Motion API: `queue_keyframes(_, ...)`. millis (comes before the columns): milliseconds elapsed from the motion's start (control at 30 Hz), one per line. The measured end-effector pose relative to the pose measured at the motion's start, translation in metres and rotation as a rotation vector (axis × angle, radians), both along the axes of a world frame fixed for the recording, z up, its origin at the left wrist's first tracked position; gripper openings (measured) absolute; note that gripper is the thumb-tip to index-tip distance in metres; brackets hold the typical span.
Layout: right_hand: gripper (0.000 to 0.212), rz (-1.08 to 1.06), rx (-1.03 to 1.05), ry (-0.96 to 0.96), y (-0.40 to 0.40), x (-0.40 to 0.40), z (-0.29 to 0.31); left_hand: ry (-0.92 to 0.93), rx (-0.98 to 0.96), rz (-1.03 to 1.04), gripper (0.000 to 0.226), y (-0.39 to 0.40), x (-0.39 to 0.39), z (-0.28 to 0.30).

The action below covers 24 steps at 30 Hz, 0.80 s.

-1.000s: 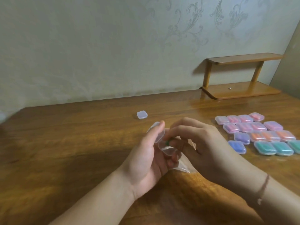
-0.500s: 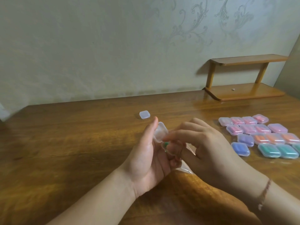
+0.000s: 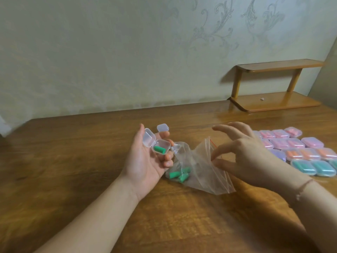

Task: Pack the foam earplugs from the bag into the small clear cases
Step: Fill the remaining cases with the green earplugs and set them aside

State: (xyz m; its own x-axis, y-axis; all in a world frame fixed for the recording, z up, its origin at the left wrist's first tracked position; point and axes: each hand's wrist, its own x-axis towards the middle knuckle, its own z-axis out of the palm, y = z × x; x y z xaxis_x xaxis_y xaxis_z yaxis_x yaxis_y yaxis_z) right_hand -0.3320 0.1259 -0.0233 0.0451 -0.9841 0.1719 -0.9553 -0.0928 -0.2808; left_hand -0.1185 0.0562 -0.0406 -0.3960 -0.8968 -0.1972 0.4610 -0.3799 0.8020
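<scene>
Done so far: I count a block of small clear plastic cases already filled with pink, orange, purple and teal earplugs (image 3: 299, 150), shut and lined up on the wooden table (image 3: 73, 161) to my right.
In hand: my left hand (image 3: 145, 161) lies palm up, fingers curled under a small clear hinged case (image 3: 156, 143) with its lid swung open; one green foam earplug (image 3: 160, 149) lies inside.
Left to do: I judge this case needs more and then closing. One empty clear case (image 3: 162, 128) waits behind it.
Bag: the clear zip-top plastic bag (image 3: 198, 168) lies on the table between my hands, several green foam earplugs (image 3: 179, 174) loose inside.
Right hand (image 3: 242, 156): spread, holding nothing, fingertips at the bag's mouth.
Change: half a second ago both hands were together at the case; now the right has pulled away to the bag.
</scene>
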Motion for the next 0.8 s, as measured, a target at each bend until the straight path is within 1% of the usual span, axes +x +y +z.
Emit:
queue_keyframes(67,0.008,0.033,0.033,-0.028,-0.003,0.005,-0.003,-0.004,0.042,0.034,0.063,-0.002,-0.001,-0.003)
queue_keyframes(133,0.009,0.062,0.054,-0.005,-0.008,0.01,-0.008,-0.013,0.066,0.042,0.063,-0.002,-0.002,-0.005)
queue_keyframes(267,0.01,0.057,0.108,0.006,-0.015,0.019,-0.014,-0.054,0.055,0.036,0.064,-0.002,-0.004,-0.006)
queue_keyframes(367,0.01,0.029,0.081,0.04,-0.017,0.023,-0.016,-0.073,0.041,0.032,0.064,-0.003,-0.004,-0.007)
queue_keyframes(467,0.013,-0.007,0.031,0.028,-0.017,0.025,-0.021,-0.085,0.031,0.029,0.064,-0.003,-0.004,-0.007)
queue_keyframes(500,0.019,-0.012,0.02,0.018,-0.018,0.026,-0.023,-0.092,0.026,0.027,0.064,-0.003,-0.005,-0.007)
queue_keyframes(600,0.043,-0.021,-0.018,-0.071,-0.022,0.027,-0.028,-0.11,0.016,0.022,0.065,-0.003,-0.006,-0.007)
queue_keyframes(633,0.047,-0.018,-0.038,-0.103,-0.022,0.027,-0.028,-0.115,0.014,0.024,0.065,-0.003,-0.006,-0.007)
queue_keyframes(700,0.041,-0.006,-0.066,-0.135,-0.022,0.028,-0.029,-0.126,0.004,0.021,0.066,-0.003,-0.006,-0.007)
queue_keyframes(800,0.018,0.016,-0.139,-0.167,-0.021,0.029,-0.031,-0.138,-0.017,0.013,0.066,-0.002,-0.006,-0.008)
